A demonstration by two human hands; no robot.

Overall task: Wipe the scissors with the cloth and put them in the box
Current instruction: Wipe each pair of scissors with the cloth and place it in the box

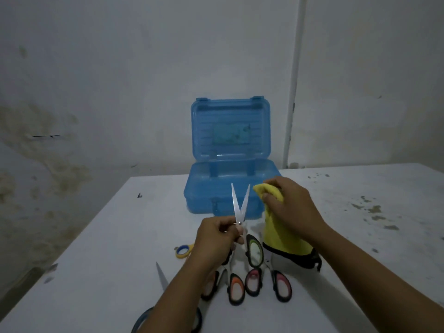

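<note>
My left hand (217, 233) grips a pair of scissors with black and green handles (254, 252) at the pivot, blades (239, 203) spread in a V pointing up. My right hand (289, 205) holds a yellow cloth (280, 233) just right of the blade tips; the cloth hangs down to the table. Behind them a blue plastic box (204, 188) stands with its lid (230, 131) raised. Its inside is mostly hidden by my hands.
Several more scissors lie on the white table (360, 236): orange-handled (236, 288), pink-handled (282, 286), a yellow and blue handle (183, 251), and a large dark pair (163, 280) at the front. A stained wall stands behind; the table's left edge drops off.
</note>
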